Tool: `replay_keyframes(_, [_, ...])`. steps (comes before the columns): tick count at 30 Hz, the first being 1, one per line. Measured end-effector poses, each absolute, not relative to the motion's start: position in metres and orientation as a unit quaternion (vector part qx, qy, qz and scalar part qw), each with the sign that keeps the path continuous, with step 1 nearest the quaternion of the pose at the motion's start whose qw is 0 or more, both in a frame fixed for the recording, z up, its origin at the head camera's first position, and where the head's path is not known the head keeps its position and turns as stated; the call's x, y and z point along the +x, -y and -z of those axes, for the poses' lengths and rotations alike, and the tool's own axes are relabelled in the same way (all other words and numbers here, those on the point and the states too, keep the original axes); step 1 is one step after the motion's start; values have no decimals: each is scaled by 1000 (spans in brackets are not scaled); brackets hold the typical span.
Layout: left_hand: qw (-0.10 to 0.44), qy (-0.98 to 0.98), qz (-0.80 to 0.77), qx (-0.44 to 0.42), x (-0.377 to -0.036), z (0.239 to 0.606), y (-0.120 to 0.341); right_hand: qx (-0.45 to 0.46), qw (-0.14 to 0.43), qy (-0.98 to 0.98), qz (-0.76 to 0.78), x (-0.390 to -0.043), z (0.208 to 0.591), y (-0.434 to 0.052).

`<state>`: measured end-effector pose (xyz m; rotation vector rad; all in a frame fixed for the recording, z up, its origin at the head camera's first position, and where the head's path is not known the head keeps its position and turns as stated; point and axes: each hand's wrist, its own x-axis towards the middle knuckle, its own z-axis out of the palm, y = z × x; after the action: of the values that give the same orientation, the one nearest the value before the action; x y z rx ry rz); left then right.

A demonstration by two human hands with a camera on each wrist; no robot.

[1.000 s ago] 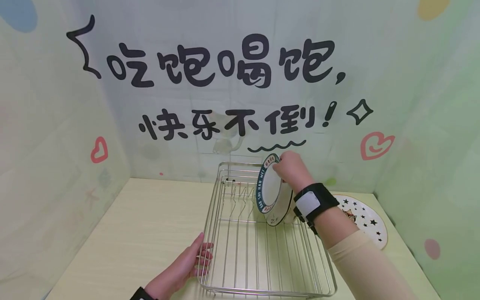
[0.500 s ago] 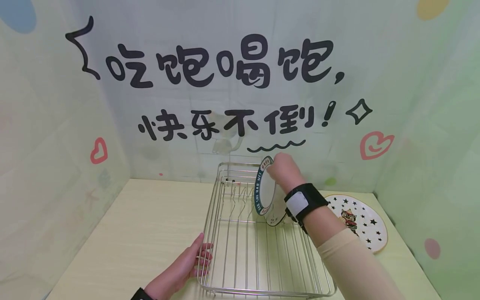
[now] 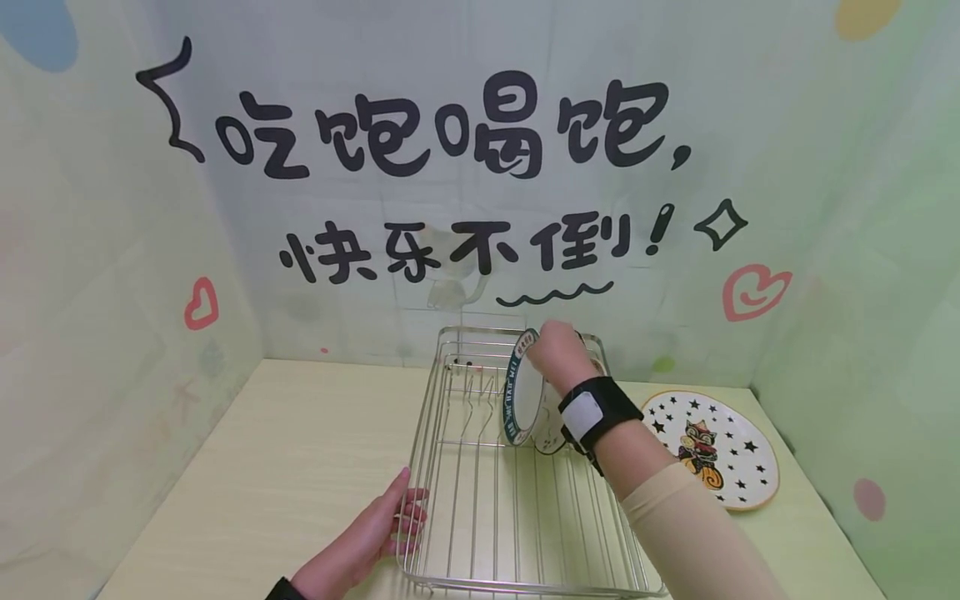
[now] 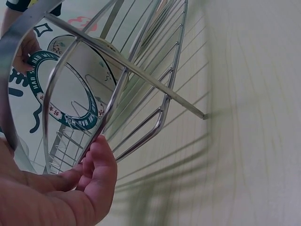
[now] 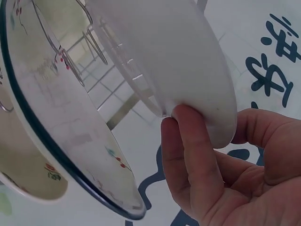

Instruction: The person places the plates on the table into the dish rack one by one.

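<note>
My right hand [image 3: 558, 354] pinches the top edge of a white plate [image 3: 527, 396] with a teal lettered rim. The plate stands nearly upright among the rear dividers of a wire dish rack [image 3: 532, 586]. In the right wrist view, thumb and fingers hold its pale underside [image 5: 188, 56]. Beside it, apart, leans a dark-rimmed plate [image 5: 70, 108] with floral sprigs, and past that a cream dish [image 5: 42, 181]. My left hand [image 3: 367, 533] grips the rack's left side near the front; in the left wrist view its fingers curl at a wire.
An oval plate [image 3: 731, 450] with stars and a cartoon animal lies on the table [image 3: 300, 467], right of the rack. A printed cloth backdrop [image 3: 360, 325] with large black lettering rises behind the rack and along both sides.
My right hand has moved slightly left and down with the teal-rimmed plate, which sits lower in the rack. More of the oval plate shows. The left hand has stayed on the rack.
</note>
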<state>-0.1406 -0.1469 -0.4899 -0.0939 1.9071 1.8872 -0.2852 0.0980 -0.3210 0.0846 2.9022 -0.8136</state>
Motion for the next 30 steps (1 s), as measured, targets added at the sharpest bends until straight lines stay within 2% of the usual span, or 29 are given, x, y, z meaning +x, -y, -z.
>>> replay_keyframes(6, [228,-691,-685,-34,-140,490,145,18,52,-972,230,-285,333,-97])
replay_keyframes(18, [228,-692,-684,-37,-141,489,146,47,81,-958,272,-288,340,-96])
replay_keyframes(30, [229,-690,-686,-35,-140,487,146,36,46,-964,261,-289,350,-100])
